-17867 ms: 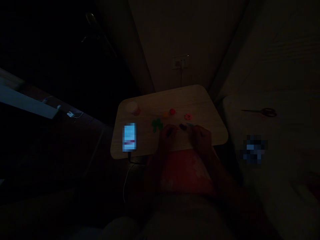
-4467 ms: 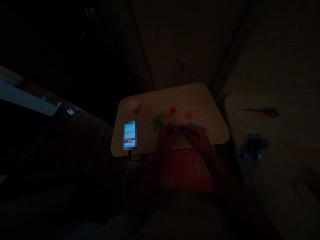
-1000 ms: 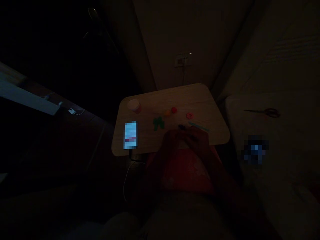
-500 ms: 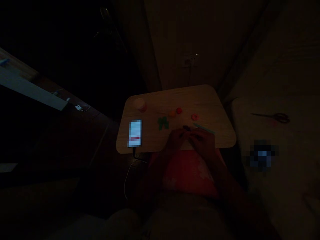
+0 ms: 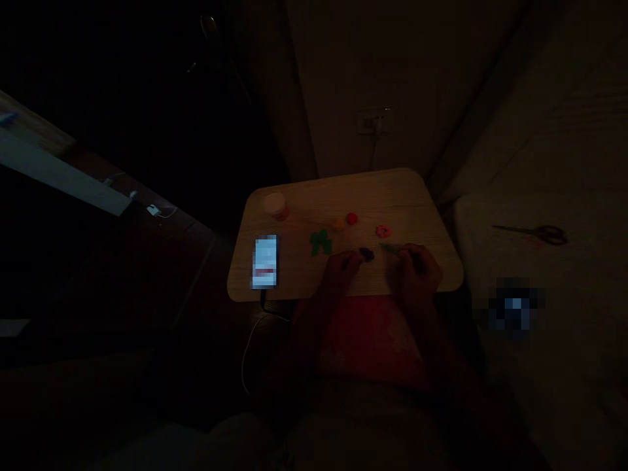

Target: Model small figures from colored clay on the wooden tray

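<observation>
A small dark purple lumpy piece (image 5: 366, 254), which looks like modelling clay, is near the front of the small wooden table (image 5: 304, 288). The fingers of my left hand (image 5: 339, 273) are closed at its left edge. My right hand (image 5: 420, 271) grips a thin pale green stick-like tool (image 5: 390, 248), whose tip points left toward the purple piece without touching it. Behind them lie a pink ring-shaped piece (image 5: 383, 231), a red ball (image 5: 352, 218) and an orange lump (image 5: 338, 224). Several green leaf-like pieces (image 5: 320, 243) lie to the left.
A lit phone (image 5: 265, 261) with a cable lies at the table's left, in front of a lidded tub (image 5: 276, 206). Scissors (image 5: 547, 233) rest on a pale surface to the right, near a blurred dark object (image 5: 514, 307). A wall socket (image 5: 375, 121) is behind. The room is very dark.
My right hand has moved right, away from the purple piece, and has taken hold of the green tool that lay on the table. My left hand has shifted slightly left, staying at the piece.
</observation>
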The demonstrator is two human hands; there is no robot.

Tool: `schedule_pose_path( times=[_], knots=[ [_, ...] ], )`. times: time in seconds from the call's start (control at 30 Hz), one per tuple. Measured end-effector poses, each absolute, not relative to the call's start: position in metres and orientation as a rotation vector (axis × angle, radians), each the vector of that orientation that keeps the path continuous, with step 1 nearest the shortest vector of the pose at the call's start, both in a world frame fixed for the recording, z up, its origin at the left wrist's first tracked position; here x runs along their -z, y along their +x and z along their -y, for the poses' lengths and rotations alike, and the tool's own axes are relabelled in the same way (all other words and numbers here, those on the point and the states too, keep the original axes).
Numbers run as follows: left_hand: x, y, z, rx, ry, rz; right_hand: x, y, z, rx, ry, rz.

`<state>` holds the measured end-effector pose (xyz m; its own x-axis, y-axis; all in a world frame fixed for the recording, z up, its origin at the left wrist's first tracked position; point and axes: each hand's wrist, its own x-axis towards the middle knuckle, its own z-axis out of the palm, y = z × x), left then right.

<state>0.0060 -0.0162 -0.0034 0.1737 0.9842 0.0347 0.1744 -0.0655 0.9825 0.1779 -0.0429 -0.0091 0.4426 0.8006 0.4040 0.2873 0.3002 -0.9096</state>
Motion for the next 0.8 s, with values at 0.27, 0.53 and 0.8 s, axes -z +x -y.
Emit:
schedule_pose_path(
  times=[0.27,0.53,0.8],
  knots=[
    [-0.0033,0.0055,0.0179,-1.024,1.412,-1.198,0.0,0.1752,0.0438,-0.431,-1.239,1.41],
    [0.0004,0.0059,0.0184,-1.025,1.427,-1.214,0.0,0.1766,0.0443,-0.444,-1.196,1.409],
    [0.0031,0.0077,0.0197,-1.013,1.434,-1.186,0.0016,0.1768,0.0419,-0.46,-1.188,1.445]
  ],
)
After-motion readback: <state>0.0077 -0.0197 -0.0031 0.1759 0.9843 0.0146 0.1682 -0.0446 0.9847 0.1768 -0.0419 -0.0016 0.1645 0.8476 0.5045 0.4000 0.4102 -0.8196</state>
